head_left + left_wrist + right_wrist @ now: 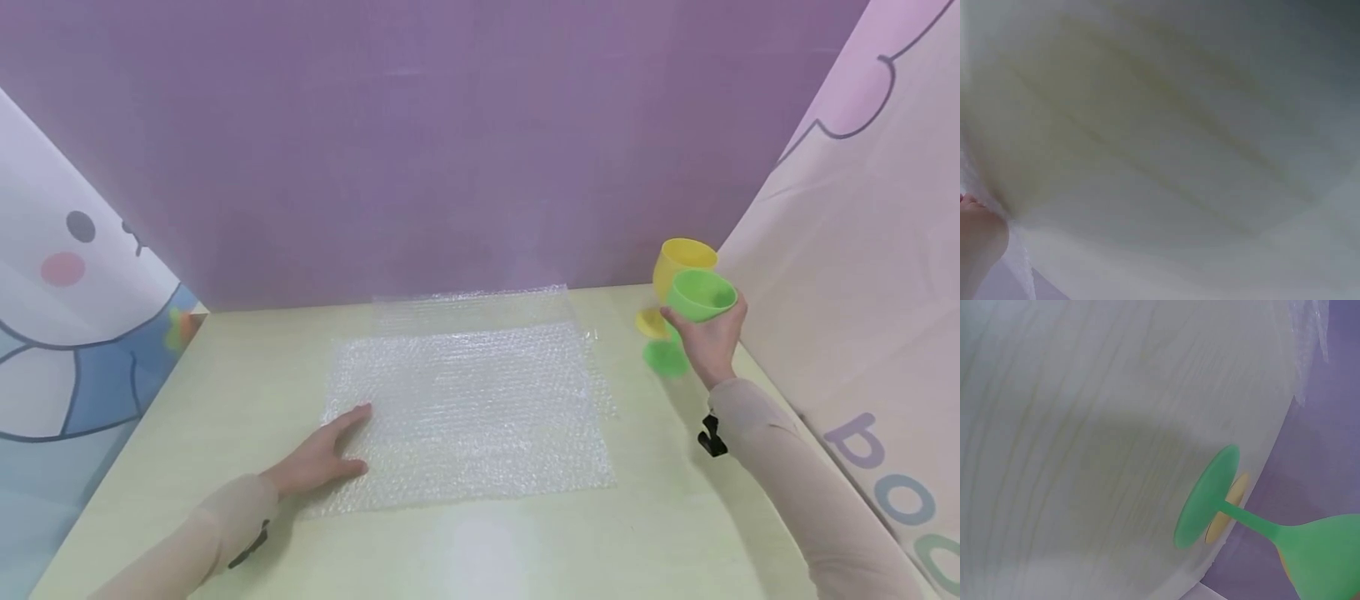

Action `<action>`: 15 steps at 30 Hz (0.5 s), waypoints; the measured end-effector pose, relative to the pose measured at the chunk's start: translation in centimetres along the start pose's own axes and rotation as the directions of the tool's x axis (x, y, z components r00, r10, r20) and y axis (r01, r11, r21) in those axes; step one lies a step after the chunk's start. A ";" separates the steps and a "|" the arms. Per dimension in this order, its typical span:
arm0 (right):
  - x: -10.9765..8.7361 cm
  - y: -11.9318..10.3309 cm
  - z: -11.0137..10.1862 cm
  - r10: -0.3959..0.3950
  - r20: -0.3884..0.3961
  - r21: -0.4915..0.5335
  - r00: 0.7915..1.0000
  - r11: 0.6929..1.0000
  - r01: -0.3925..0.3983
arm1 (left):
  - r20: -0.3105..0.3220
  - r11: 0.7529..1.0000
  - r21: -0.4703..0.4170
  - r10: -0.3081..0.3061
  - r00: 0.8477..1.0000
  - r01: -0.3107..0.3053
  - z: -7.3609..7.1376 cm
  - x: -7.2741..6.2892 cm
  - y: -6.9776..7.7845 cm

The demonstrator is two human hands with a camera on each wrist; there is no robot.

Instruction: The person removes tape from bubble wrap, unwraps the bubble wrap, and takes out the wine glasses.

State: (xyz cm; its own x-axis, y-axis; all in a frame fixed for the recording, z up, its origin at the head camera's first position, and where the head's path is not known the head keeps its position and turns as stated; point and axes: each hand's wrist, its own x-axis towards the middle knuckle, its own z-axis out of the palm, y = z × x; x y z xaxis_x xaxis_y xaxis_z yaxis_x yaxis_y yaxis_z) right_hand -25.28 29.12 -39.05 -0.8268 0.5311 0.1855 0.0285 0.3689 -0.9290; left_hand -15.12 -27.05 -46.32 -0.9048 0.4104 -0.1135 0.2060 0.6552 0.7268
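Observation:
My right hand (711,342) grips a green plastic wine glass (703,293) by its bowl, thumb at the left side and fingers round the right. The glass stands upright, its round foot (1208,497) and thin stem showing in the right wrist view. Just behind it is a yellow wine glass (667,271), partly covered by the green one. On the left, my left hand (318,458) lies at the left edge of a sheet of bubble wrap (472,417), thumb and fingers spread apart. Only a bit of that hand (982,240) shows in the left wrist view.
The bubble wrap spreads over the middle of the pale wooden table (525,550), with its far end against the purple backdrop (450,150). Printed cloth panels (862,275) stand at the left and right. The yellow foot (651,323) sits near the back right corner.

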 end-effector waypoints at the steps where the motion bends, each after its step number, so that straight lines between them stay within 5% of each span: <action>1: 0.0 0.0 0.1 -0.002 0.000 0.004 1.000 1.000 0.002 | -0.003 1.000 0.003 0.003 1.000 -0.003 -0.1 0.0 0.0; 15: -0.1 0.2 -0.1 0.028 0.012 0.007 1.000 1.000 -0.029 | -0.020 0.999 0.030 0.019 1.000 -0.019 0.1 -0.5 0.6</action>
State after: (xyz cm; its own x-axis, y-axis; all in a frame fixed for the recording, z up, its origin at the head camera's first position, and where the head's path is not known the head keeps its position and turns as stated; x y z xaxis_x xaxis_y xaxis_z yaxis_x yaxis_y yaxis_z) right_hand -25.15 29.21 -39.24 -0.8324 0.5320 0.1551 0.0481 0.3481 -0.9362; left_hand -14.49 -26.84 -45.85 -0.9079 0.4103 -0.0857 0.2343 0.6663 0.7080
